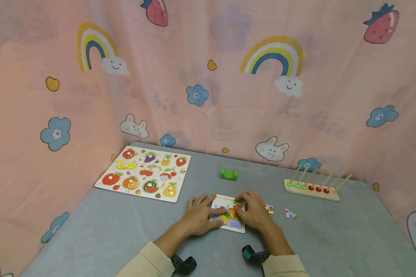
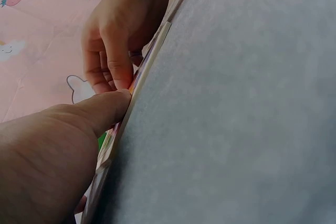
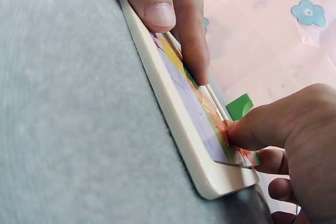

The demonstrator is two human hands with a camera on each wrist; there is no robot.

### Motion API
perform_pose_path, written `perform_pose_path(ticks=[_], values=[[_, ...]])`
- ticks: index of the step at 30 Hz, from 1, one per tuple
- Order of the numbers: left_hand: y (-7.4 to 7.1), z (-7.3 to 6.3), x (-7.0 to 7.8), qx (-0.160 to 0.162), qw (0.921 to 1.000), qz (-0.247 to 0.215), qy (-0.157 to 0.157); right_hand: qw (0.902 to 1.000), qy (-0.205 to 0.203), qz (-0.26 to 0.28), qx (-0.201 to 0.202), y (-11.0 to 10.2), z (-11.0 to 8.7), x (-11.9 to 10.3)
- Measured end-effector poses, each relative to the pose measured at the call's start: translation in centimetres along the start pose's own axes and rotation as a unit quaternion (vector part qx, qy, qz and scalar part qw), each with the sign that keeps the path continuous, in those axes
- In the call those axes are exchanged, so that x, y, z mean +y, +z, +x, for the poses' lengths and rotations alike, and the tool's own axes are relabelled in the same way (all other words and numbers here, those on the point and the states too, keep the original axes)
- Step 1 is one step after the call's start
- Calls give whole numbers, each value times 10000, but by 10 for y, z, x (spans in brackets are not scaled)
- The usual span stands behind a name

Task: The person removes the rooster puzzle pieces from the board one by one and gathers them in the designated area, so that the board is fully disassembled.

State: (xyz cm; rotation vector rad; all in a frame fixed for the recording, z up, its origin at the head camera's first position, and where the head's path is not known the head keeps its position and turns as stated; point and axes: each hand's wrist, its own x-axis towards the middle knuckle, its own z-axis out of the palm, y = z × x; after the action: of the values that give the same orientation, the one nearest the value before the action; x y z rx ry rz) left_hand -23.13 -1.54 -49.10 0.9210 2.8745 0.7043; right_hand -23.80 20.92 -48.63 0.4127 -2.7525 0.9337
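A small wooden jigsaw tray [image 1: 235,230] lies on the table, partly filled with colourful pieces on lilac. My left hand [image 1: 199,216] rests across its left side with fingers extended, and its thumb [image 3: 159,17] presses on the fitted pieces. At the tray's right side, my right hand [image 1: 254,211] pinches a red and green puzzle piece [image 3: 247,156] between thumb and fingers, at the surface of the picture. The fingers hide part of this piece. Two loose puzzle pieces lie to the right: one [image 1: 269,209] partly behind the right hand, another [image 1: 290,213] farther out.
A white fruit peg puzzle board [image 1: 142,171] lies at the back left. Beyond the tray stands a green block with a curved top [image 1: 228,174]. A wooden peg rack with green and red beads [image 1: 312,190] is at the right. A pink patterned curtain [image 1: 208,77] hangs behind the table.
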Motion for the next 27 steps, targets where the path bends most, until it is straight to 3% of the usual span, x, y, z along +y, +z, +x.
perform_pose_path(ticks=[12,27], values=[[-2,0,1,-51,10000,46,-51,9972,-664,243,262,-2,-5,7],[-1,0,1,-16,10000,6,-21,9975,-560,294,302,-21,-6,-4]])
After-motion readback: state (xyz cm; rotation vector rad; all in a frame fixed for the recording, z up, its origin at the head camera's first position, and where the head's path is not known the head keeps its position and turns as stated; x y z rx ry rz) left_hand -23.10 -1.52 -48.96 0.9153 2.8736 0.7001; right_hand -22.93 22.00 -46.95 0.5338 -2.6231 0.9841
